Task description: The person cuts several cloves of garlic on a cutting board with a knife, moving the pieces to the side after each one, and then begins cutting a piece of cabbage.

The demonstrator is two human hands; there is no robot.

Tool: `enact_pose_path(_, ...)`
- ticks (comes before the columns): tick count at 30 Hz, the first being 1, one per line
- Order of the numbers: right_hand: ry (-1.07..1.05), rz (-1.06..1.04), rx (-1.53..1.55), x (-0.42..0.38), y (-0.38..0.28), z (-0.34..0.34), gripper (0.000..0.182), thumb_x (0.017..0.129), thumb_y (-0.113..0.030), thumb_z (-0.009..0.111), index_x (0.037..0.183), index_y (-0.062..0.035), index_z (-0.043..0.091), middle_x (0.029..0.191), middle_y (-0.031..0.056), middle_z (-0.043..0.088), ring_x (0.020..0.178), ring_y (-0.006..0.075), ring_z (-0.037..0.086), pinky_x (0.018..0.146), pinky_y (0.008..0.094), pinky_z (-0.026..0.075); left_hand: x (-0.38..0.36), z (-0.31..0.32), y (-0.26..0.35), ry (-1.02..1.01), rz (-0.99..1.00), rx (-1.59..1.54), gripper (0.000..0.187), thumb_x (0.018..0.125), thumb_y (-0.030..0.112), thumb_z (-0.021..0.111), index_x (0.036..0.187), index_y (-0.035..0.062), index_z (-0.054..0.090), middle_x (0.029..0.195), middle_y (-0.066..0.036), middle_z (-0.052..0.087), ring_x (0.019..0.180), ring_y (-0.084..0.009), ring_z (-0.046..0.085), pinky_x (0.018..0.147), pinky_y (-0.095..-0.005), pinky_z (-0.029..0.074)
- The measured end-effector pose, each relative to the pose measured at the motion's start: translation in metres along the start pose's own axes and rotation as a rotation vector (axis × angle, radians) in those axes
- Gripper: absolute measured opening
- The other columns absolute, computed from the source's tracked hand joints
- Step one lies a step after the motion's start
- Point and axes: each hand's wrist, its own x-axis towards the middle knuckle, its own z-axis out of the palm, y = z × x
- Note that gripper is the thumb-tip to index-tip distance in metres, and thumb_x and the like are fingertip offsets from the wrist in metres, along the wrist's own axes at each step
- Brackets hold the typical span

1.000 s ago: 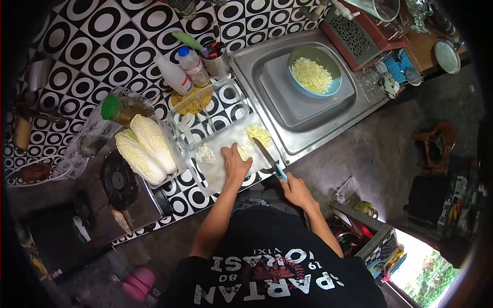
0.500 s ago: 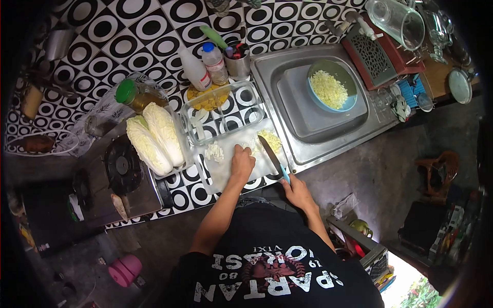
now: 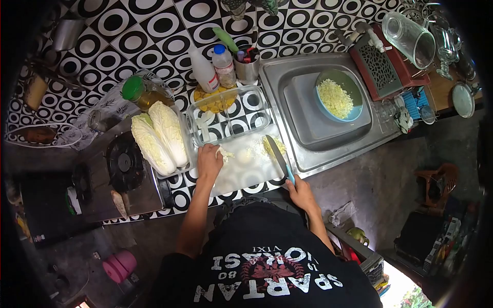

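Note:
My right hand (image 3: pixel 303 194) grips the blue handle of a kitchen knife (image 3: pixel 278 155). Its blade lies over a small heap of finely chopped pale yellow vegetable (image 3: pixel 268 147) at the right of a whitish cutting board (image 3: pixel 241 172). At the board's left side my left hand (image 3: pixel 209 161) has its fingers curled over pale vegetable pieces (image 3: pixel 225 153), which it partly hides. Left of that hand, two napa cabbages (image 3: pixel 163 138) rest in a clear container. Behind the board stands a divided glass dish (image 3: pixel 231 134) with a few white pieces in its left part.
A blue bowl (image 3: pixel 354 114) of chopped vegetable stands in the steel sink (image 3: pixel 292 138) at right. Bottles (image 3: pixel 224 66) and a metal utensil cup (image 3: pixel 247 72) are at the wall. A green-lidded jar (image 3: pixel 146 95) and a stove (image 3: pixel 123 164) are at left.
My left hand has moved left, from the middle of the board to the pale pieces at its left side. The knife stays in my right hand, over the chopped heap.

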Motion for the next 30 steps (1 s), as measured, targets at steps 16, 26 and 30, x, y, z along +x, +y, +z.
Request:
enact_pose_path(16,0.008,-0.001,0.026,-0.006,0.005,0.013,0.029,0.09,-0.027,0.052,0.094,0.0017,0.052,0.084,0.0307,0.059,0.088,0.049,0.054,0.071,0.0504,0.043,-0.002,0.083,0.06,-0.125,0.111,0.032,0.009,0.079,0.008,0.056,0.08,0.0006,0.061,0.083,-0.017,0.058,0.082,-0.0328,0.057,0.076,-0.0433,0.045)
enact_pose_path(26,0.039,0.036,0.052,-0.006,0.003,0.001,0.031,0.09,-0.028,0.053,0.095,0.003,0.054,0.081,0.03,0.059,0.085,0.0481,0.056,0.07,0.0487,0.044,0.001,0.02,0.037,0.061,0.099,0.2,0.01,0.067,0.009,0.057,0.072,0.0039,0.064,0.087,-0.011,0.061,0.081,-0.0277,0.054,0.073,-0.0397,0.043)
enact_pose_path(30,-0.021,0.105,-0.021,-0.001,-0.006,-0.002,0.032,0.09,-0.028,0.053,0.098,0.0031,0.054,0.08,0.0302,0.059,0.085,0.0478,0.057,0.069,0.0481,0.045,0.009,0.004,0.011,0.098,0.103,0.064,0.021,0.066,0.007,0.059,0.084,0.0046,0.067,0.087,-0.009,0.061,0.087,-0.0285,0.055,0.08,-0.0398,0.044)
